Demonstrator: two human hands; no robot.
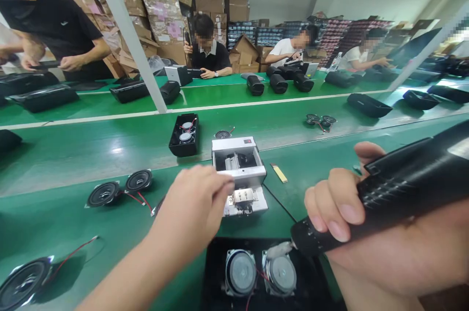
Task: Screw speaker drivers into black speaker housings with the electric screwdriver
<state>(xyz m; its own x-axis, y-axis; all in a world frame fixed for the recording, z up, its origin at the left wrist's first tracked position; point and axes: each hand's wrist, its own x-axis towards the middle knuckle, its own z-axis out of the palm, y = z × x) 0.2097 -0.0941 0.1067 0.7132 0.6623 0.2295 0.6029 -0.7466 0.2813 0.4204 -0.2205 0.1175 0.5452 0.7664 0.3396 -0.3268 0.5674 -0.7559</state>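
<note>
My right hand [340, 203] is wrapped round a black electric screwdriver [403, 188], whose tip reaches the upper left corner of the right speaker [282, 273]. That speaker and a left one [241, 272] sit in a black housing [214, 296] at the bottom centre, with red and black wires between them. My left hand [200, 193] is raised at the front left of a white screw-feeding machine [240, 174], its thumb and fingers pinched together. Whatever may be between those fingertips is too small to make out.
Loose speakers [104, 193] with red wires lie at the left. A yellow-handled strip [279, 173] is right of the machine. Another black housing [184, 135] stands on the green conveyor [91, 140]. Several people work beyond it, near stacked cartons [166, 22].
</note>
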